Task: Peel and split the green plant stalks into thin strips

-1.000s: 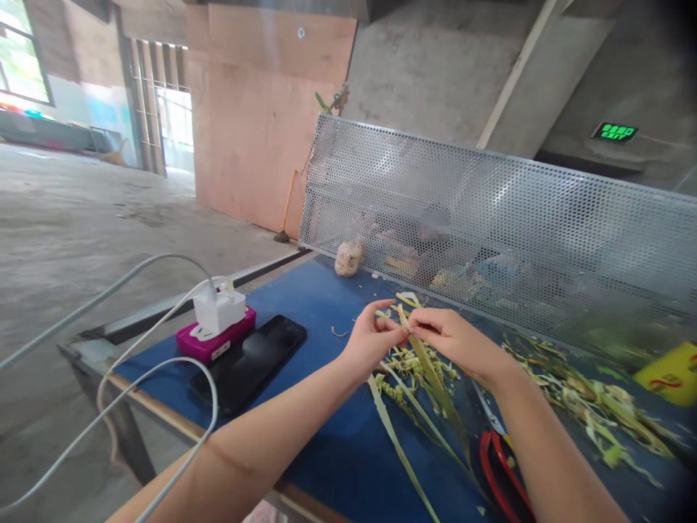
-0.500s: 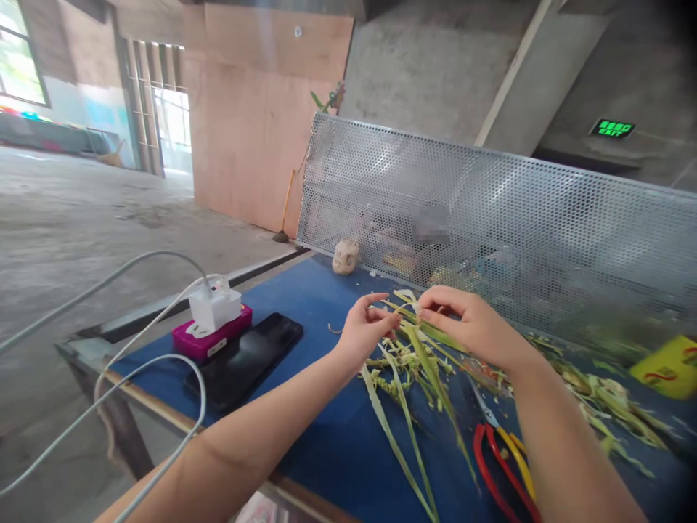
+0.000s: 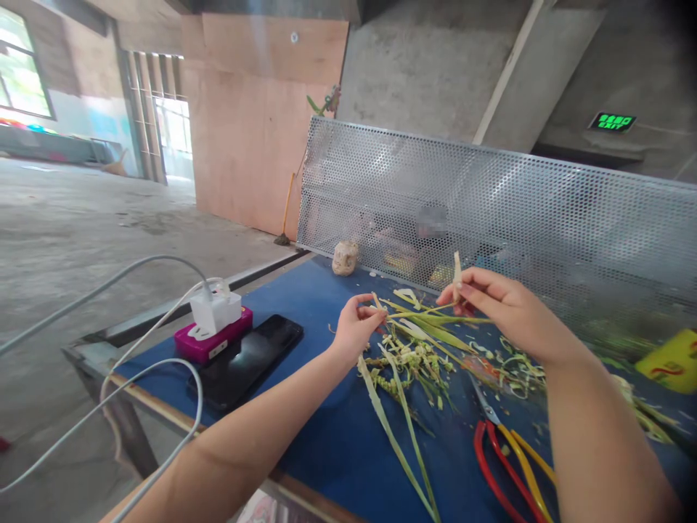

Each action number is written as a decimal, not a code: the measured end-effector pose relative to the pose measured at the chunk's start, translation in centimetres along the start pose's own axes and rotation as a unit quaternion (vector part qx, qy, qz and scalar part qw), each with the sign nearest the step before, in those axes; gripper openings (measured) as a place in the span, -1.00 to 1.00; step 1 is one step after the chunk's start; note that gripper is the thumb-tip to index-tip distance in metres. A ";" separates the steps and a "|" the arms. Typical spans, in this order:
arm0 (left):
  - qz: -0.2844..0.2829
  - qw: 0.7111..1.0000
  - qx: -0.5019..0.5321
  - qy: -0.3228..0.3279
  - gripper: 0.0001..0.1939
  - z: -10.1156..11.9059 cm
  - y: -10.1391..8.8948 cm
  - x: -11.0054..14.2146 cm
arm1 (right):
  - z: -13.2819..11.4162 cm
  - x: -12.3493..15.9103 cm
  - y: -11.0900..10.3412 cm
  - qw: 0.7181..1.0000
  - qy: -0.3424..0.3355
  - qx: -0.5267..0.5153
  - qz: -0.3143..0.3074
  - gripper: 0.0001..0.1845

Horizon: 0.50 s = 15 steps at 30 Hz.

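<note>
My left hand (image 3: 356, 327) pinches the end of a thin green leaf strip (image 3: 411, 314) over the blue tabletop. Farther right, my right hand (image 3: 490, 301) is closed on a short pale leaf strip (image 3: 457, 270) standing up from its fingertips. Whether the green strip also reaches the right fingers, I cannot tell. Below the hands lies a pile of curled, knotted plant pieces (image 3: 417, 359). Two long leaf strips (image 3: 389, 421) trail toward the near edge. Scissors (image 3: 504, 443) with red and yellow handles lie below the right hand, their blades pointing away.
A black phone (image 3: 247, 363) lies left beside a magenta power strip (image 3: 212, 340) with a white charger (image 3: 215, 309). White cables (image 3: 157, 363) loop over the near left edge. A perforated metal panel (image 3: 490, 196) stands behind the table. A pale lump (image 3: 345, 258) rests near it.
My right hand has moved right, away from the left, with a pale strip now upright in its fingers. My left hand has shifted slightly left, still pinching.
</note>
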<state>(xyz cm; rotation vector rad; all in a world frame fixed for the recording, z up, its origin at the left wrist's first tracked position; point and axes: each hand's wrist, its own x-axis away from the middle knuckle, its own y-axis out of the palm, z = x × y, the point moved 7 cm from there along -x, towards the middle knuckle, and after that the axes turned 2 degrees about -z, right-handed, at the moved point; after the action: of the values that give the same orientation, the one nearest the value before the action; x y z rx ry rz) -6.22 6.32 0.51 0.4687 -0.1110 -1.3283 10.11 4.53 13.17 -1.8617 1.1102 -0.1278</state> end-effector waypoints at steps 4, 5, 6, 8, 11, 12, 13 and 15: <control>0.004 1.000 -0.017 0.026 -0.67 0.3 -0.2 -0.1 | 0.0 0.6 -1.2 1.000 0.002 -0.012 0.019 -0.75; 0.004 0.999 -0.021 0.031 -0.68 0.3 -0.2 -0.1 | -0.1 0.9 -1.6 0.999 0.001 -0.013 0.030 -0.75; 0.005 0.999 -0.024 0.034 -0.68 0.3 -0.3 -0.2 | -0.2 1.1 -2.1 0.999 0.000 -0.014 0.043 -0.75; 0.011 0.999 -0.027 0.035 -0.68 0.2 -0.5 -0.3 | -0.3 1.7 -3.1 0.997 -0.002 -0.018 0.073 -0.76; 0.019 0.999 -0.031 0.036 -0.68 0.0 -0.8 -0.6 | 0.0 2.7 -4.9 0.994 0.000 -0.008 0.113 -0.77; 0.022 0.999 -0.032 0.037 -0.68 -0.1 -0.9 -0.7 | 0.2 3.0 -5.5 0.992 -0.002 -0.010 0.128 -0.77; 0.025 0.998 -0.033 0.037 -0.68 -0.1 -1.0 -0.8 | 0.3 3.4 -6.1 0.989 -0.007 -0.017 0.146 -0.78; 0.033 0.998 -0.034 0.038 -0.67 -0.3 -1.2 -1.0 | 0.7 4.0 -7.4 0.981 -0.014 -0.027 0.190 -0.78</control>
<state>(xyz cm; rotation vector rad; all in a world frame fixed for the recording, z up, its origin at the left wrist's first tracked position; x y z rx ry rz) -7.45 7.12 -0.01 0.4522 -0.0179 -1.2446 17.52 3.18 16.96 -1.6579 1.4383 0.1494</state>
